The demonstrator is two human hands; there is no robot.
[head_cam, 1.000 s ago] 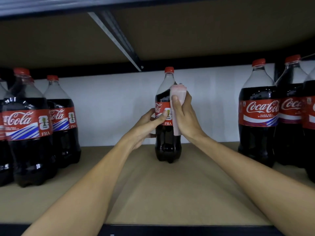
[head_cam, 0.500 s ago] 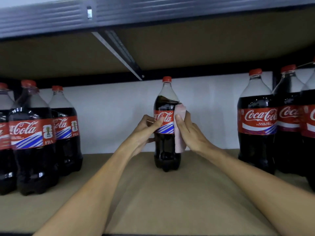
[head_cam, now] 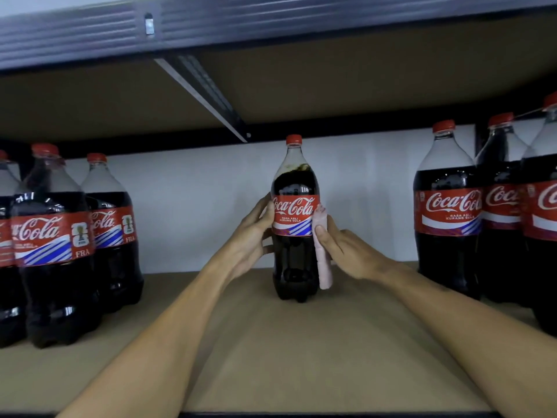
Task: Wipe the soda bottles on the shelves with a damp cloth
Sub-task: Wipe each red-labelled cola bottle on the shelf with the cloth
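One cola bottle (head_cam: pixel 294 188) with a red cap and red label stands upright alone at the middle of the brown shelf board (head_cam: pixel 271 357). My left hand (head_cam: pixel 250 236) grips its left side at label height, thumb on the label. My right hand (head_cam: pixel 346 245) holds a pink cloth (head_cam: pixel 323 260) and presses it against the bottle's right side; the cloth hangs down to near the bottle's base.
Three cola bottles (head_cam: pixel 57 245) stand grouped at the left of the shelf, and three more (head_cam: pixel 449 206) at the right. The upper shelf's metal beam (head_cam: pixel 211 28) and a diagonal brace (head_cam: pixel 205 95) run overhead. A white wall lies behind.
The cloth in my right hand has slid down the bottle's right side from the neck to the lower body. The bottle has turned, so its label now faces me.
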